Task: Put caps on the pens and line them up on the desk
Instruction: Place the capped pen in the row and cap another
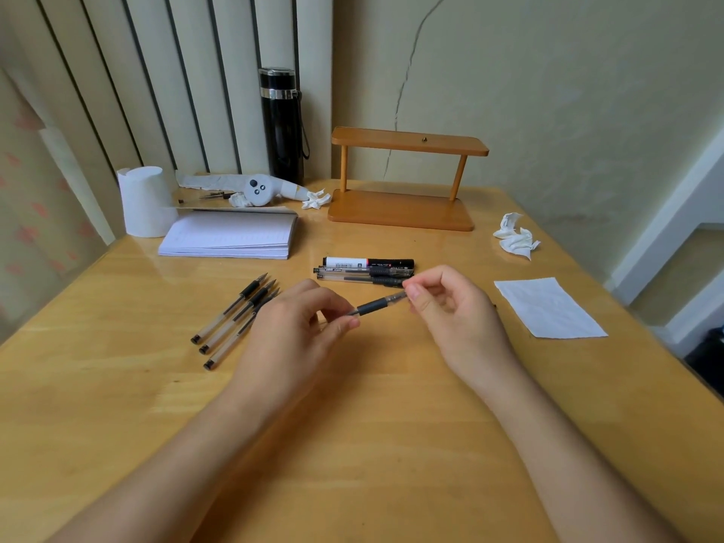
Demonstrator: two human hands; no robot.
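My left hand (301,327) grips the barrel of a clear gel pen (372,306) with a black grip, held above the desk (352,444). My right hand (450,307) pinches the pen's far end, where a clear cap sits over the tip. Three uncapped pens (235,319) lie side by side at the left, tips pointing away. Behind my hands a black-and-white marker (368,262) and two capped clear pens (364,276) lie in a row.
An open notebook (231,235), a white paper roll (143,201) and a black flask (283,123) stand at the back left. A wooden shelf (403,182) sits at the back centre. Crumpled tissues (515,237) and a flat white sheet (548,307) lie to the right.
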